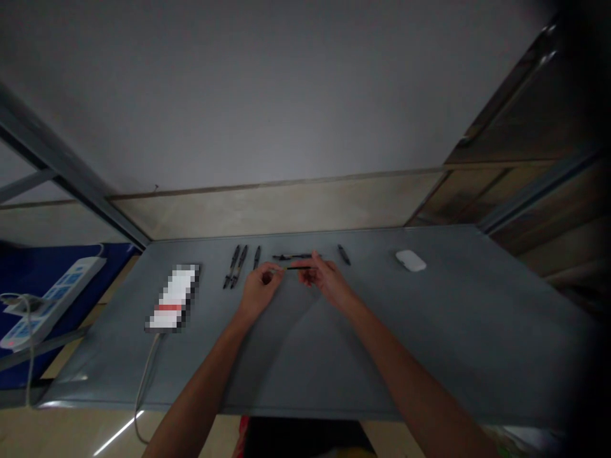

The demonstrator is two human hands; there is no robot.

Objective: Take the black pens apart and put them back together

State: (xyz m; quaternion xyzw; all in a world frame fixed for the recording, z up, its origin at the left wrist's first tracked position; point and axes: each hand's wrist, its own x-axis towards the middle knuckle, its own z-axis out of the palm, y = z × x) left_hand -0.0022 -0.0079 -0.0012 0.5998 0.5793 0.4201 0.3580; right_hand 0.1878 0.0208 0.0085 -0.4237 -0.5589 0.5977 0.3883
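So, at far left a power strip (57,298) is seen on something blue (112,264), with a plug pushed into it; next along, a phone (174,296) is laid on the grey table (305,369), its screen pixelated, with a cable (147,369) run from its near end over the table's edge; then two pens (240,264) are lined up side by side, and a third pen (257,256) is set just right of them, its near end partly hidden by the left hand (260,289); thumb and fingertips there are pinched on the left end of a thin dark rod (298,268), which is held up level between both hands; its right end is held in the fingers of the right hand (327,280), though the exact grip can't be made out; behind the rod another pen (298,257) is laid sideways; further right a short dark piece (344,254) is left slanted, then a white case (410,261), well apart.
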